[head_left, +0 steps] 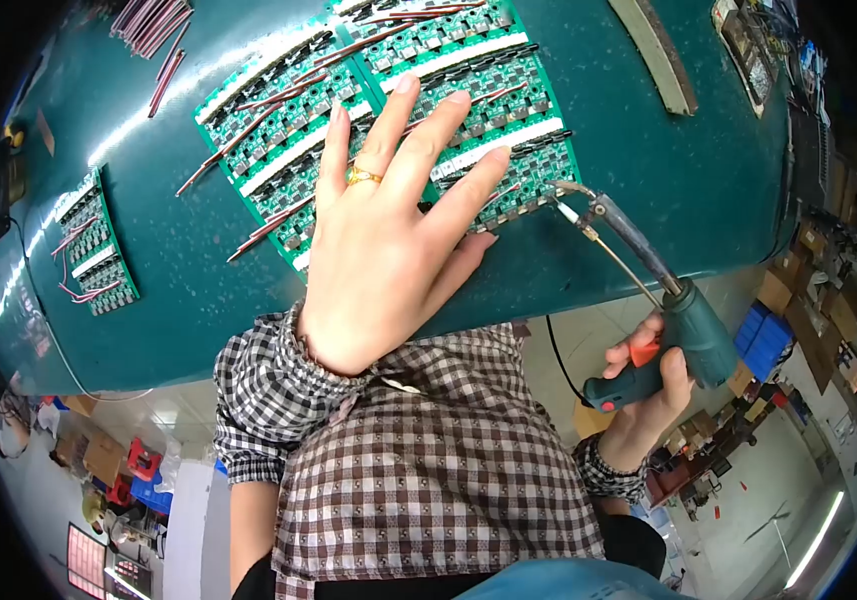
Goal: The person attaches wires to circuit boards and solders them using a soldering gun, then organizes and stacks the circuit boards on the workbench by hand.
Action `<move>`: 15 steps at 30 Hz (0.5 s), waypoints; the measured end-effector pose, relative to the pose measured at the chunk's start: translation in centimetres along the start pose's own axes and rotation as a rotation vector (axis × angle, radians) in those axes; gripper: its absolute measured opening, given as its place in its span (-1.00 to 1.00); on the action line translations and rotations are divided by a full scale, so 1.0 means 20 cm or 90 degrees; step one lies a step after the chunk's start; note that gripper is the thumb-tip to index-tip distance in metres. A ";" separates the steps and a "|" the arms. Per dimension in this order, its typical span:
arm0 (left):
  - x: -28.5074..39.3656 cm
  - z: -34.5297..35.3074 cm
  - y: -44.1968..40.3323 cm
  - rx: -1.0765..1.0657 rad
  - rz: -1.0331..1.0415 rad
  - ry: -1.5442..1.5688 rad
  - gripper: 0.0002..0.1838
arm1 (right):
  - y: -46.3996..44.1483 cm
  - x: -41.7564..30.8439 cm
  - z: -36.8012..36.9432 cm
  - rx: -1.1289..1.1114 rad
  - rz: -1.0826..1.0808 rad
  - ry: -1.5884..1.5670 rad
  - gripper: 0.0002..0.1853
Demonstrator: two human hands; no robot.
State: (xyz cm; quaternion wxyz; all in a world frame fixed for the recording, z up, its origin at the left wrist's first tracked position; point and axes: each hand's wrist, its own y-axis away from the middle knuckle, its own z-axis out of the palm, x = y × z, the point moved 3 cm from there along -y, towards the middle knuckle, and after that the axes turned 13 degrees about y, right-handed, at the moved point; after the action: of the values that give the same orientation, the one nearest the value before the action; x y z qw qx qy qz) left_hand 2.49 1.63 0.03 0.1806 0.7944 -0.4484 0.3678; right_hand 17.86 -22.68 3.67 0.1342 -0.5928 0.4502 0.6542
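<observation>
My left hand [389, 215] lies spread over a panel of green circuit boards [479, 65], fingers apart and a ring on one of them. Dark red and black wires [239, 148] lie across the panel and stick out past its left side. My right hand [654, 385] is wrapped around the handle of a green soldering gun [701, 335] with a red trigger. The gun's angled metal tip and thin feed tube meet at the panel's lower right corner, close to its edge; I cannot tell whether the tip touches the board.
A smaller green board [97, 245] with wires lies on the left of the green table [189, 345]. Bundled wires [152, 25] rest at the upper left. A long, worn strip [654, 55] lies at the upper right. A black cord [559, 350] hangs near the gun's handle.
</observation>
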 end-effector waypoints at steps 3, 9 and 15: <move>0.00 -0.01 -0.02 0.010 0.005 -0.027 -0.37 | -0.02 0.00 0.05 -0.002 -0.042 0.024 -0.51; -0.01 -0.01 -0.02 0.010 0.007 -0.021 -0.37 | 0.01 -0.02 0.10 0.044 -0.060 0.171 -0.50; 0.00 -0.01 -0.02 0.009 0.001 -0.015 -0.37 | 0.01 -0.04 0.11 0.041 -0.054 0.192 -0.53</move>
State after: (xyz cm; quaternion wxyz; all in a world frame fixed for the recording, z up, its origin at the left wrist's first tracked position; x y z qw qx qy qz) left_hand 2.67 1.92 0.05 0.1697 0.7995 -0.4484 0.3619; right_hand 16.51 -20.86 4.17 0.1118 -0.6983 0.4603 0.5367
